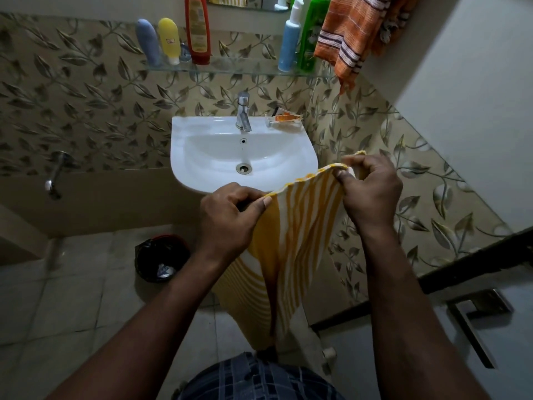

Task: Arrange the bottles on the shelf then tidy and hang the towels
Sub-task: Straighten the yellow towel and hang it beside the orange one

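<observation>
A yellow and white striped towel (pixel 297 241) hangs in front of the sink, stretched by its top edge between both hands. My left hand (pixel 230 215) pinches the left corner. The right corner is pinched by my right hand (pixel 372 189). On the glass shelf (pixel 239 66) stand a grey-blue tube (pixel 148 41), a yellow tube (pixel 169 39), a red bottle (pixel 197 28), a blue and white bottle (pixel 290 41) and a green bottle (pixel 313 33). An orange striped towel (pixel 349 36) hangs at the upper right, beside the shelf's end.
A white sink (pixel 196 157) with a steel tap (pixel 243 115) and a soap dish (pixel 285 119) sits below the shelf. A black bin (pixel 160 258) stands on the tiled floor at the left. A wall tap (pixel 56 174) sticks out at the left. A door (pixel 476 319) is at the right.
</observation>
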Action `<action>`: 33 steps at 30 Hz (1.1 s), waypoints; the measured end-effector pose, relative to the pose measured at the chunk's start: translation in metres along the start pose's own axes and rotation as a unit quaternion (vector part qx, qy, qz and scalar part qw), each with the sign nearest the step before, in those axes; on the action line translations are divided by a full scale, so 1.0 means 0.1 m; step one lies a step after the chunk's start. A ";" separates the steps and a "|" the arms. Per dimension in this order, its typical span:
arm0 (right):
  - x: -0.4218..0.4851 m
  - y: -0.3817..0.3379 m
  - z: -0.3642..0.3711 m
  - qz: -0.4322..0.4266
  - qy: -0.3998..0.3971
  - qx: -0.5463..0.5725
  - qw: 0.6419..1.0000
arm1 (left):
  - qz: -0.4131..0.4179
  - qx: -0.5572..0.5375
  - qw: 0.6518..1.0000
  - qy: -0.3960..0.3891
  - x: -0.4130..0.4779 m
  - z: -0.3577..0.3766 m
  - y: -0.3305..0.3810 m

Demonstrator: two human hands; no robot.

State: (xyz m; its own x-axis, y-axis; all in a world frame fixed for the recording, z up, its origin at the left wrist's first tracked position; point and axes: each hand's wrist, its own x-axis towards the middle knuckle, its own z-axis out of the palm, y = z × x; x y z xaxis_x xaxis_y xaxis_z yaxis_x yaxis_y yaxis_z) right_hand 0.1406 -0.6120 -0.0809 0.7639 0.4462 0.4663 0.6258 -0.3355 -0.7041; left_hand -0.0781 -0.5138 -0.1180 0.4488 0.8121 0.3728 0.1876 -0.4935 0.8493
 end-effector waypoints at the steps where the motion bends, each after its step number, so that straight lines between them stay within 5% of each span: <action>1: -0.01 -0.01 -0.01 0.002 -0.020 -0.001 1.000 | 0.012 0.018 1.000 0.013 0.02 0.01 0.02; 5: -0.20 -0.12 -0.04 -0.078 -0.127 0.074 0.986 | 0.031 0.032 0.999 0.024 0.08 0.03 0.03; 9: -0.37 -0.21 0.06 -0.215 -0.259 0.070 0.939 | 0.079 0.046 0.994 -0.054 0.10 0.06 0.04; 15: -0.29 -0.14 0.15 -0.187 -0.364 0.084 0.909 | 0.029 -0.032 0.992 -0.121 0.11 -0.03 -0.08; 21: -0.31 -0.22 0.19 -0.182 -0.220 0.076 0.955 | -0.070 -0.177 0.966 -0.177 0.06 -0.04 -0.08; 27: -0.15 -0.18 0.12 -0.127 -0.076 0.056 0.987 | -0.104 -0.130 0.967 -0.193 0.03 -0.12 -0.13; 30: -0.07 -0.15 0.10 -0.091 0.006 0.047 0.995 | -0.051 -0.069 0.962 -0.260 -0.02 -0.12 -0.08; 33: -0.02 -0.14 0.08 -0.050 0.047 0.056 0.996 | 0.029 -0.038 0.970 -0.237 -0.07 -0.07 0.01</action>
State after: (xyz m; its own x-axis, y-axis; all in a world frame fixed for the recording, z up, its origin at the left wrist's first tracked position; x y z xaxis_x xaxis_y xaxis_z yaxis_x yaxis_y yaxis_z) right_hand 0.1293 -0.6016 -0.0763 0.7138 0.3914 0.5808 0.6814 -0.1965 -0.7050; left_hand -0.0868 -0.5178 -0.1173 0.8109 0.5414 0.2220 0.0933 -0.4941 0.8644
